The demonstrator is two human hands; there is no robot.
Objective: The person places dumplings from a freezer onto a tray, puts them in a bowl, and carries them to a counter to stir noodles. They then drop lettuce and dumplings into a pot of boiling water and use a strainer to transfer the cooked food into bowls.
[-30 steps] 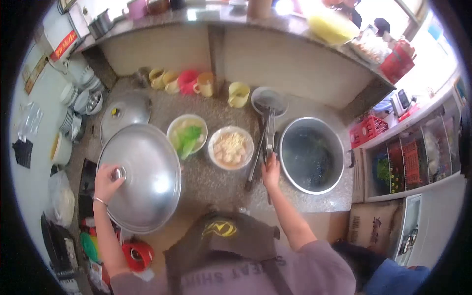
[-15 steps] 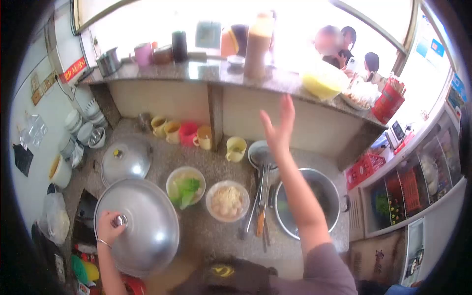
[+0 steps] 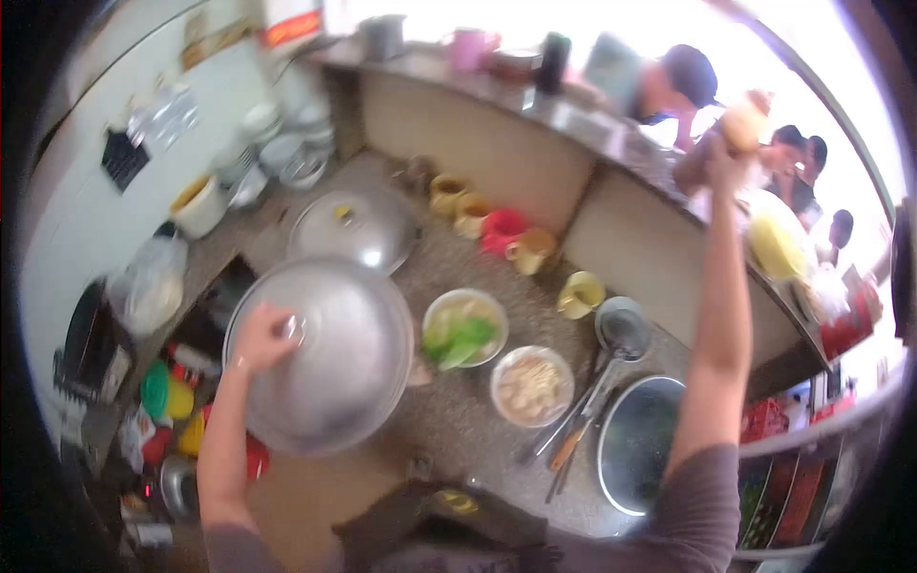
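My left hand (image 3: pixel 265 339) is closed on the knob of a large round metal lid (image 3: pixel 349 382), at the left of the counter. Stretched up to the right, my right hand (image 3: pixel 731 164) has its fingers wrapped round the upper part of a tall bottle (image 3: pixel 743 129) at the high ledge. The bottle is blurred. Near the middle of the counter sit a bowl with green leaves (image 3: pixel 465 334) and a bowl of pale food pieces (image 3: pixel 533 387). Below my right forearm is a large metal pot (image 3: pixel 638 444), partly hidden by the arm.
A second lid (image 3: pixel 353 229) lies behind the first. Several cups, among them a red cup (image 3: pixel 503 230), line the ledge's base. Ladles (image 3: pixel 626 334) and long utensils lie beside the pot. A yellow bowl (image 3: pixel 778 237) is on the ledge (image 3: pixel 535 105). Several people are beyond it.
My right hand has reached up and right and taken hold of the bottle. My left hand stays on the lid's knob. The view has turned, and another person's head now shows beyond the ledge.
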